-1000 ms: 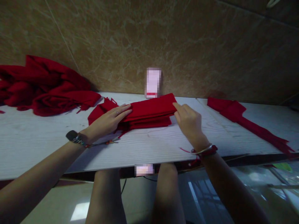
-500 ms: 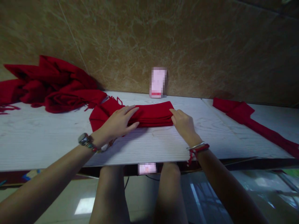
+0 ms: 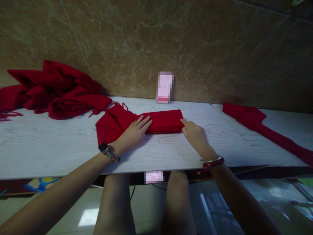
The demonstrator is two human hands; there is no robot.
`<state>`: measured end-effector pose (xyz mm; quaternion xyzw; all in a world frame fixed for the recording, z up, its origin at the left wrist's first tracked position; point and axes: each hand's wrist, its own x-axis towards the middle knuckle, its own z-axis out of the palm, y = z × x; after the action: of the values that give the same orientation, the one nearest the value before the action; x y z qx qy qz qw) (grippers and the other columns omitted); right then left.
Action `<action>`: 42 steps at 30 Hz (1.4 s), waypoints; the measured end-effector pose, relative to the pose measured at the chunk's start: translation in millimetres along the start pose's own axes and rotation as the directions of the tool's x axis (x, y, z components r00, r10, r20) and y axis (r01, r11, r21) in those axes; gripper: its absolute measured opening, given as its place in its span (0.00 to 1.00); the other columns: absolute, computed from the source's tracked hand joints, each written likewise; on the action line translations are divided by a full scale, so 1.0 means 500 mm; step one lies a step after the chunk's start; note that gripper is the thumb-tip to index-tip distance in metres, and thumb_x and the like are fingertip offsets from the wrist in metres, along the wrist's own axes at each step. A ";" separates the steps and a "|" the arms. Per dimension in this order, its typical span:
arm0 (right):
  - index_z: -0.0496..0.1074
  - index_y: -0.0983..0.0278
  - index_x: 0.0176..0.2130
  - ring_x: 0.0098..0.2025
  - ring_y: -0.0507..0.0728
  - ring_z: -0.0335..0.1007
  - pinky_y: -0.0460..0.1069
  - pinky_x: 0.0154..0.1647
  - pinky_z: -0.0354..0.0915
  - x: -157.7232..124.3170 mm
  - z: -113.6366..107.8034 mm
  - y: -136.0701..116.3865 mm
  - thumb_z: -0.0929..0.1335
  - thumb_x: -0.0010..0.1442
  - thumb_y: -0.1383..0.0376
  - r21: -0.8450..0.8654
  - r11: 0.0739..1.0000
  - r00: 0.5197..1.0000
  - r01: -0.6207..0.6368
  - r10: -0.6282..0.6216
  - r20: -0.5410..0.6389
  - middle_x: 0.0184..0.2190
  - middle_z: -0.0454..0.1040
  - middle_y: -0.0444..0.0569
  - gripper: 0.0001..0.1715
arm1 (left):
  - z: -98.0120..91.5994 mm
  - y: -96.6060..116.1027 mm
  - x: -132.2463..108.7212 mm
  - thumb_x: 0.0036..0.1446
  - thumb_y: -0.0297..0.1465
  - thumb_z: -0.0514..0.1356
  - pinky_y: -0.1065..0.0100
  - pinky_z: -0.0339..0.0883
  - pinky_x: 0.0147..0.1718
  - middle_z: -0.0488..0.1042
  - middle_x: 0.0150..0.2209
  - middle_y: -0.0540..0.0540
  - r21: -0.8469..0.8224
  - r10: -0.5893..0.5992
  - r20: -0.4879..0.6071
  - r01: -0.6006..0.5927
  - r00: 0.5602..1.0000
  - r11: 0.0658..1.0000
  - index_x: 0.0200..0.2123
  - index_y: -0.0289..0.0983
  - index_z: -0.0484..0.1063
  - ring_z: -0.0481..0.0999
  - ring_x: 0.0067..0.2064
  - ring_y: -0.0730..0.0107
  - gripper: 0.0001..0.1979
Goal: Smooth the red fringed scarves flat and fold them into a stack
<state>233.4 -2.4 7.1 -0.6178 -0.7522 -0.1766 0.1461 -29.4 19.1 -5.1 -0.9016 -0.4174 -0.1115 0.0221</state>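
Note:
A red fringed scarf (image 3: 166, 121) lies on the white wood-grain table, its right part folded into a flat, layered strip and its left part looser and wider. Across the middle of it rests my left hand (image 3: 135, 132), flat with the fingers stretched out and pressing on the cloth. My right hand (image 3: 195, 133) pinches the right end of the folded strip between thumb and forefinger; its other fingers are curled. The fringe shows at the scarf's upper left.
A heap of red scarves (image 3: 66, 91) lies to the left against the marbled wall (image 3: 137, 49). Another red cloth (image 3: 254, 120) stretches along the right side. A pixelated pink object (image 3: 165, 87) stands at the wall. The table's front edge (image 3: 137, 170) runs above my knees.
My left hand has slid to the right along the scarf and now lies flatter. My right hand has shifted slightly right and down, and the layers look more pressed together.

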 end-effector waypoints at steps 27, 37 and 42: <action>0.75 0.65 0.46 0.33 0.55 0.68 0.52 0.36 0.69 -0.016 0.030 0.028 0.58 0.59 0.73 0.290 0.937 0.971 0.193 -0.141 -0.191 0.36 0.72 0.53 0.21 | -0.012 -0.114 -0.050 0.56 0.20 0.44 0.59 0.63 0.57 0.63 0.62 0.41 -0.031 0.189 -0.139 -0.195 0.972 0.980 0.60 0.37 0.62 0.64 0.60 0.64 0.29; 0.75 0.64 0.44 0.44 0.60 0.67 0.57 0.46 0.65 0.034 -0.018 0.018 0.63 0.60 0.65 0.335 0.851 0.909 0.404 -0.333 -0.252 0.41 0.74 0.54 0.15 | -0.086 -0.074 0.017 0.62 0.39 0.49 0.60 0.68 0.48 0.70 0.48 0.38 -0.065 0.194 -0.072 -0.199 0.978 0.978 0.52 0.33 0.70 0.73 0.46 0.61 0.22; 0.75 0.62 0.44 0.46 0.60 0.68 0.57 0.49 0.62 0.076 -0.018 0.020 0.63 0.61 0.64 0.336 0.823 0.883 0.457 -0.465 -0.063 0.43 0.75 0.52 0.15 | -0.056 -0.084 0.033 0.60 0.44 0.52 0.58 0.66 0.50 0.67 0.52 0.36 -0.086 0.274 -0.124 -0.286 0.954 0.954 0.55 0.33 0.67 0.69 0.51 0.57 0.26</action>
<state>235.7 28.7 32.9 -0.3847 -0.8996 -0.0667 0.1958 -56.2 55.1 23.5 -0.9440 -0.2771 -0.1785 0.0141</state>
